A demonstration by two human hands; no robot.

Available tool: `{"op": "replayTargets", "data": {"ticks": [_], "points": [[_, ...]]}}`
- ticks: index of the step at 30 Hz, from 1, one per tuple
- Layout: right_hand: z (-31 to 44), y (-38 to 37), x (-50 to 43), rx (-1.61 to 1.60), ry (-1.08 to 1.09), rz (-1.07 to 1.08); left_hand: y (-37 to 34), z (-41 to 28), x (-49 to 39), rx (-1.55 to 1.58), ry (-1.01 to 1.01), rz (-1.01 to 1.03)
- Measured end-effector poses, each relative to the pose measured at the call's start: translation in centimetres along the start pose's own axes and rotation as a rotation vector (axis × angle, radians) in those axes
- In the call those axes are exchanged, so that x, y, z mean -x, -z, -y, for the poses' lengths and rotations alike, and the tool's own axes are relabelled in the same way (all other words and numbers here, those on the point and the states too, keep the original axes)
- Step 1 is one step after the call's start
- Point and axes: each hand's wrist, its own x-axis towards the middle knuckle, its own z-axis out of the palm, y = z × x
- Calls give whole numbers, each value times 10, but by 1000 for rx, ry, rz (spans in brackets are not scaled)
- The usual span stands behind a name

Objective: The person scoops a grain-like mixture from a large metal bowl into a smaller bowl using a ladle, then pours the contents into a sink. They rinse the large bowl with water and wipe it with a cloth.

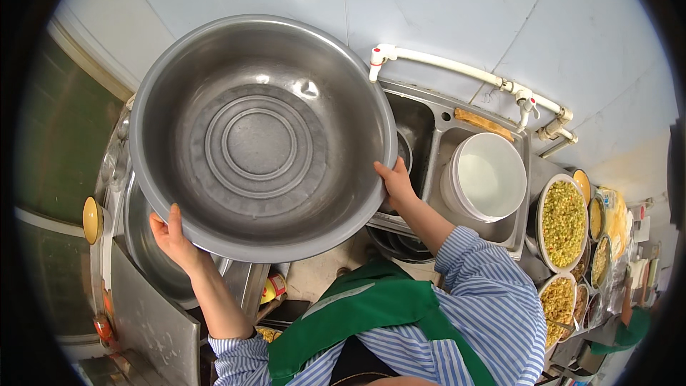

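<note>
A large grey basin (262,139) with ringed ridges in its bottom is held up before me, its hollow turned towards me and nothing in it. My left hand (174,236) grips the near-left part of the rim, thumb on the inner side. On the right side of the rim, my right hand (395,181) holds on in the same way. Behind the basin's right edge lies a two-bowl stainless-steel sink (437,171), its left bowl partly hidden. A white plastic bucket (485,177) stands in the right bowl.
White pipes with a left tap (377,59) and a right tap (528,110) run along the wall. Bowls of chopped food (563,225) crowd the right counter. Left are another metal basin (134,241) and a steel panel (153,316). A co-worker in green (624,332) is at far right.
</note>
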Motion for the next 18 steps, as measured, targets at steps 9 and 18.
{"op": "replayTargets", "data": {"ticks": [9,18], "points": [[0,6,-45,0,34,7,-7,-5,36,149,25,16],[-30,2,-60,-14,30,-38,-13,-4,31,75,-115,135]]}}
